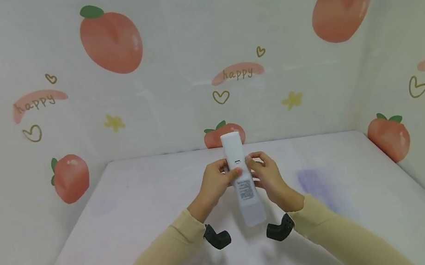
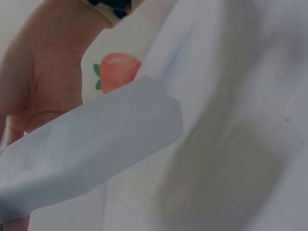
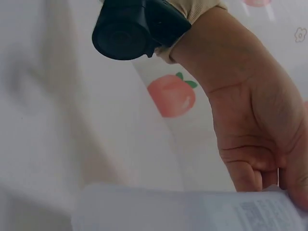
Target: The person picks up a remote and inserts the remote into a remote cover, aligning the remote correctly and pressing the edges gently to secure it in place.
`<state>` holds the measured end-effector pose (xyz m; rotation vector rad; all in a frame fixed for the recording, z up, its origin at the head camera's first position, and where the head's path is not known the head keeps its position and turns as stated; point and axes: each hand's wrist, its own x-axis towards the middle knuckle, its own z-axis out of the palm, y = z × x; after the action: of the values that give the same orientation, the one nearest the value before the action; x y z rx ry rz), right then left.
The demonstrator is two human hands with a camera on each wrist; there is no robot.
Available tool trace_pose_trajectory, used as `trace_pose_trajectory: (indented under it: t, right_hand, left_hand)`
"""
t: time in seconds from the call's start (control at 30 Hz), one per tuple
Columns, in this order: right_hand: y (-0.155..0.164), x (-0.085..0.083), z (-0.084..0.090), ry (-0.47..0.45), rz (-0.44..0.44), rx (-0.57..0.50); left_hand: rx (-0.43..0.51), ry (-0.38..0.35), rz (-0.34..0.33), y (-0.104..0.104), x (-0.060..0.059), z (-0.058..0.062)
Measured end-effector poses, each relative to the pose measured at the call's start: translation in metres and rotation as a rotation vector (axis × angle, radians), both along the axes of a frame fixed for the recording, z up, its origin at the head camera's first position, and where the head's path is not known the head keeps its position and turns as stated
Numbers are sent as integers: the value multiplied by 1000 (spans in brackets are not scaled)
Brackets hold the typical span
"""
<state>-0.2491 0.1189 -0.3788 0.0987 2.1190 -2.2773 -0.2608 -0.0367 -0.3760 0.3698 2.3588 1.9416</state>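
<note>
Head view, centre of frame: white remote control (image 1: 242, 179) held up off the table (image 1: 134, 220), long axis running up and down the picture, back side facing the camera. Small slot near the upper third, printed label below mid-length.

Left hand (image 1: 216, 184) wrapped round the left edge of the remote at about mid-length, thumb laid across the back just under the slot. Right hand (image 1: 268, 177) mirrored on the right edge, fingers curled round the side, thumb toward the back. Both grips closed on the remote; neither resting on the table.

Left wrist view: lower end of the remote (image 2: 91, 154) crossing the lower left of the frame, palm (image 2: 43, 82) behind it at upper left. Right wrist view: remote (image 3: 192, 211) along the bottom edge with the label at lower right, other hand (image 3: 255, 134) above it on the right; black wrist camera (image 3: 134, 26) at top.

Handling, by judgement: stiff plastic shell, light, smooth and likely a little slippery; not fragile, though a back cover, if present, could be thin and flex. Best purchase along the two long edges near the middle, thumbs on the flat back close to the slot.

Surroundings: pale cloth with peach prints (image 1: 110, 38) on the walls behind and at the sides.
</note>
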Motion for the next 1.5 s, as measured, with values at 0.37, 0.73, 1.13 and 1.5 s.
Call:
trace_pose_trajectory:
  t: [0.37, 0.73, 1.13, 1.5]
  right_hand:
    - [12, 1, 1, -20, 86, 3]
    - [18, -2, -4, 15, 118, -78]
    - [8, 7, -5, 28, 190, 8]
    - [9, 8, -13, 3, 114, -14]
  left_hand:
    - [17, 7, -16, 1, 5, -7]
    - [203, -86, 51, 2, 5, -20]
    - [179, -163, 158, 5, -10, -9]
    - [218, -186, 112, 4, -11, -17]
